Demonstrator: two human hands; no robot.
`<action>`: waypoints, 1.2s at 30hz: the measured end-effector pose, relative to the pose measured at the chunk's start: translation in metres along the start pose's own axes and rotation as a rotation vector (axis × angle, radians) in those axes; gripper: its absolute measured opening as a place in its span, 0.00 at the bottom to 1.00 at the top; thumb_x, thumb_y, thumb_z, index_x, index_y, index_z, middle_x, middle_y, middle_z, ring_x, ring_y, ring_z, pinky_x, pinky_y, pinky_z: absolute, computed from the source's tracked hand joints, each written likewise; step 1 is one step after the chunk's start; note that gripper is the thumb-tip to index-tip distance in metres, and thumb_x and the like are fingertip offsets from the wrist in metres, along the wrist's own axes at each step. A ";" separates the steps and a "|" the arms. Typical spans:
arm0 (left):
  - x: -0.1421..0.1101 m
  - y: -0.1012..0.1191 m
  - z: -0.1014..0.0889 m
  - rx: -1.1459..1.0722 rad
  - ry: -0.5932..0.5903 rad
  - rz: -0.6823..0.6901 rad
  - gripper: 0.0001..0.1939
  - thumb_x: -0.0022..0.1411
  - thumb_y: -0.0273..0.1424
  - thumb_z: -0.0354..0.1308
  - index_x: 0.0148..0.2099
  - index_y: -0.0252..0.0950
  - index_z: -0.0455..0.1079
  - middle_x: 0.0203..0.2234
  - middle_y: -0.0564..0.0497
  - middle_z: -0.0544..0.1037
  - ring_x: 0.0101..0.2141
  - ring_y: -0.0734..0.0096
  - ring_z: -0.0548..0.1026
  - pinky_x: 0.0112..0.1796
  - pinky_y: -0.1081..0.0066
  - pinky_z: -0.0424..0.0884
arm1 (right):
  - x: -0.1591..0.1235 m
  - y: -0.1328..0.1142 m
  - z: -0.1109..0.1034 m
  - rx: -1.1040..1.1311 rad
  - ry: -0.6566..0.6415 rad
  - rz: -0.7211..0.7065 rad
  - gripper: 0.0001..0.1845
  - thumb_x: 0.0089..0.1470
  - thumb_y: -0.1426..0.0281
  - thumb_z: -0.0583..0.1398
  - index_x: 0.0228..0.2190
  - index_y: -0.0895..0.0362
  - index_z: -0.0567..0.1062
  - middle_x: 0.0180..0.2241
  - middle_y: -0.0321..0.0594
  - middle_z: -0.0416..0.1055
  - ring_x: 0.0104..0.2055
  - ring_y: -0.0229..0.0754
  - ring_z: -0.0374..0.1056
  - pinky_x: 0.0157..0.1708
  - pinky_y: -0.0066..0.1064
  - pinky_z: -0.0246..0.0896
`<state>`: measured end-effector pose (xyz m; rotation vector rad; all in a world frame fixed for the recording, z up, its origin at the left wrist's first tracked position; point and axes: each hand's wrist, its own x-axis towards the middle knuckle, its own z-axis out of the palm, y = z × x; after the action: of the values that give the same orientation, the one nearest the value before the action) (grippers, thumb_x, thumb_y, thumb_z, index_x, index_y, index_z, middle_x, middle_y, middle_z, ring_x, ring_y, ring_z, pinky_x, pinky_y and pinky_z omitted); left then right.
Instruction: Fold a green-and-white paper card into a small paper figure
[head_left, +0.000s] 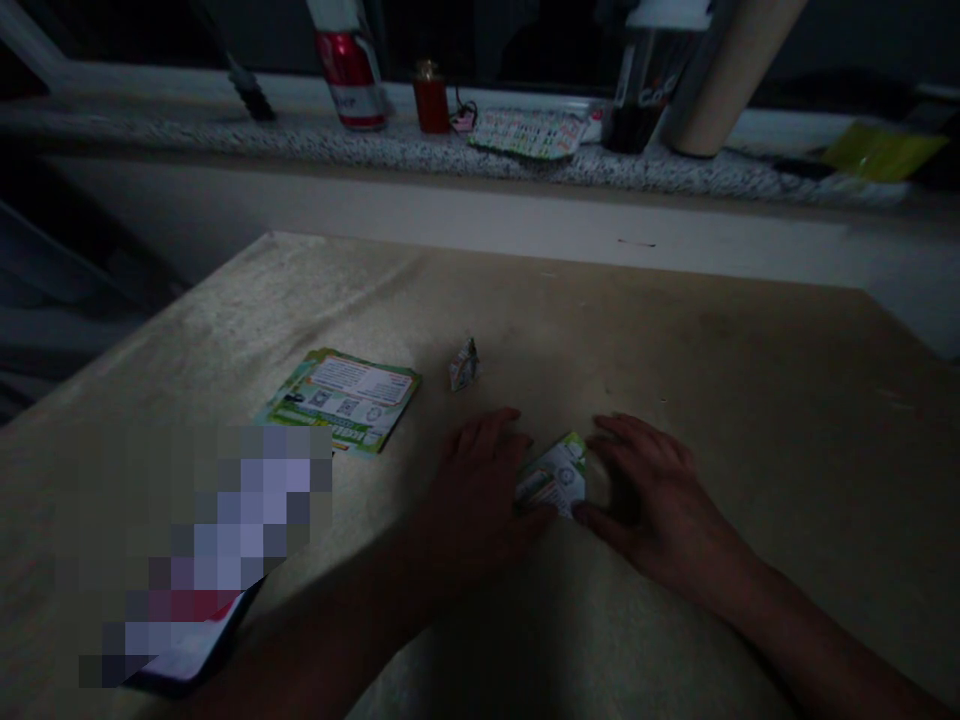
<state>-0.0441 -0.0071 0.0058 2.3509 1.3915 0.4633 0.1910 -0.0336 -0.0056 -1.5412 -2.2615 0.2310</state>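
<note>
A small folded printed paper (556,476) lies on the beige table (712,380), between my two hands. My left hand (480,480) rests flat on the table, its fingers stretched out, and touches the paper's left edge. My right hand (645,495) lies over the paper's right side, fingers spread, thumb against its lower corner. A little beyond the hands stands a tiny folded paper piece (463,364). A flat green and white printed leaflet (341,400) lies to the left.
A phone-like object (187,650), partly pixelated, lies at the table's near left edge. On the stone ledge (420,150) behind stand a red and white can (352,65), a small red container (431,100), a printed sheet (529,132), a dark bottle (637,90) and a cardboard tube (720,75).
</note>
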 end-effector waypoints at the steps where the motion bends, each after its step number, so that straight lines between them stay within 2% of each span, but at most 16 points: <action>1: 0.000 0.002 0.002 0.004 -0.005 0.004 0.27 0.56 0.39 0.68 0.55 0.33 0.71 0.63 0.35 0.66 0.61 0.43 0.64 0.59 0.42 0.62 | -0.001 -0.001 0.001 0.006 0.016 0.000 0.24 0.52 0.61 0.68 0.50 0.54 0.74 0.62 0.51 0.66 0.65 0.62 0.59 0.60 0.60 0.58; 4: 0.000 0.004 0.005 -0.023 -0.008 0.023 0.26 0.56 0.37 0.68 0.55 0.34 0.70 0.62 0.36 0.66 0.61 0.44 0.64 0.59 0.43 0.61 | -0.002 -0.008 0.003 0.088 0.040 -0.021 0.17 0.53 0.66 0.67 0.46 0.52 0.77 0.61 0.48 0.67 0.64 0.60 0.61 0.60 0.58 0.59; 7: 0.002 0.005 0.007 -0.138 0.044 0.012 0.28 0.55 0.31 0.68 0.57 0.35 0.67 0.57 0.38 0.73 0.58 0.47 0.68 0.58 0.44 0.64 | -0.001 -0.015 0.006 0.212 0.079 -0.072 0.15 0.55 0.70 0.66 0.45 0.52 0.77 0.53 0.46 0.74 0.61 0.56 0.66 0.58 0.54 0.62; 10: 0.003 0.007 0.008 -0.381 0.068 -0.093 0.29 0.53 0.25 0.65 0.58 0.37 0.66 0.46 0.43 0.79 0.50 0.53 0.75 0.51 0.52 0.72 | 0.002 -0.018 0.006 0.348 0.112 -0.141 0.08 0.58 0.76 0.63 0.38 0.52 0.77 0.38 0.38 0.79 0.47 0.47 0.75 0.57 0.49 0.63; 12: 0.004 0.009 0.008 -0.560 0.060 -0.183 0.22 0.55 0.26 0.64 0.53 0.40 0.70 0.40 0.48 0.81 0.42 0.59 0.78 0.43 0.60 0.75 | 0.004 -0.019 0.006 0.427 0.159 -0.144 0.08 0.58 0.78 0.63 0.36 0.52 0.76 0.32 0.34 0.78 0.37 0.42 0.76 0.55 0.47 0.64; 15: 0.005 0.013 0.008 -0.746 0.065 -0.287 0.07 0.56 0.31 0.64 0.39 0.39 0.73 0.29 0.54 0.79 0.31 0.67 0.76 0.32 0.69 0.72 | 0.008 -0.020 0.004 0.529 0.235 -0.108 0.05 0.58 0.75 0.64 0.35 0.53 0.77 0.30 0.35 0.78 0.33 0.42 0.75 0.46 0.44 0.69; 18: 0.005 0.014 0.011 -0.849 0.078 -0.348 0.08 0.56 0.35 0.65 0.34 0.37 0.71 0.24 0.56 0.75 0.26 0.71 0.73 0.25 0.73 0.67 | 0.010 -0.022 0.002 0.613 0.285 -0.102 0.05 0.59 0.76 0.64 0.33 0.53 0.78 0.28 0.35 0.77 0.32 0.42 0.73 0.43 0.44 0.70; 20: 0.004 0.014 0.013 -0.873 0.083 -0.349 0.10 0.56 0.37 0.66 0.33 0.37 0.71 0.23 0.56 0.74 0.25 0.72 0.72 0.25 0.73 0.67 | 0.010 -0.024 0.002 0.634 0.329 -0.090 0.06 0.59 0.77 0.63 0.33 0.53 0.78 0.28 0.36 0.77 0.32 0.42 0.73 0.40 0.43 0.70; 23: 0.002 0.016 0.013 -0.793 0.131 -0.290 0.08 0.58 0.36 0.65 0.36 0.38 0.73 0.26 0.53 0.78 0.28 0.68 0.76 0.29 0.69 0.73 | 0.011 -0.025 -0.001 0.576 0.405 -0.088 0.07 0.59 0.78 0.62 0.35 0.54 0.77 0.30 0.37 0.78 0.34 0.43 0.75 0.38 0.41 0.70; 25: 0.000 0.017 0.009 -0.654 0.245 -0.196 0.09 0.58 0.33 0.64 0.42 0.40 0.73 0.33 0.51 0.81 0.34 0.63 0.79 0.36 0.63 0.76 | 0.011 -0.024 -0.004 0.474 0.460 -0.145 0.08 0.58 0.80 0.63 0.37 0.55 0.77 0.31 0.38 0.78 0.35 0.44 0.75 0.40 0.42 0.69; 28: 0.000 0.019 0.000 -0.397 0.488 0.057 0.18 0.57 0.30 0.65 0.50 0.40 0.70 0.44 0.45 0.79 0.45 0.57 0.77 0.46 0.56 0.75 | 0.011 -0.023 -0.009 0.280 0.488 -0.259 0.10 0.55 0.82 0.64 0.38 0.57 0.76 0.32 0.40 0.79 0.36 0.45 0.75 0.43 0.44 0.68; 30: 0.001 0.019 -0.005 -0.240 0.567 0.222 0.18 0.58 0.30 0.65 0.50 0.38 0.69 0.46 0.42 0.77 0.48 0.56 0.75 0.47 0.56 0.74 | 0.010 -0.023 -0.011 0.172 0.474 -0.304 0.11 0.54 0.81 0.65 0.39 0.58 0.76 0.33 0.42 0.80 0.37 0.45 0.76 0.46 0.46 0.66; 33: 0.005 0.020 -0.009 -0.081 0.553 0.354 0.09 0.60 0.28 0.65 0.44 0.38 0.72 0.43 0.45 0.78 0.44 0.59 0.75 0.47 0.57 0.71 | 0.009 -0.027 -0.014 0.084 0.456 -0.321 0.11 0.54 0.81 0.65 0.39 0.57 0.76 0.34 0.41 0.81 0.37 0.45 0.78 0.50 0.49 0.65; 36: 0.009 0.021 -0.008 -0.027 0.534 0.403 0.02 0.61 0.27 0.63 0.37 0.37 0.73 0.37 0.48 0.79 0.38 0.63 0.75 0.44 0.58 0.70 | 0.007 -0.033 -0.015 0.040 0.446 -0.313 0.10 0.56 0.80 0.64 0.39 0.56 0.76 0.34 0.40 0.82 0.39 0.45 0.78 0.52 0.49 0.64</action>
<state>-0.0277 -0.0075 0.0230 2.5991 1.0757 1.2898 0.1667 -0.0405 0.0206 -1.0657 -2.0778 -0.1421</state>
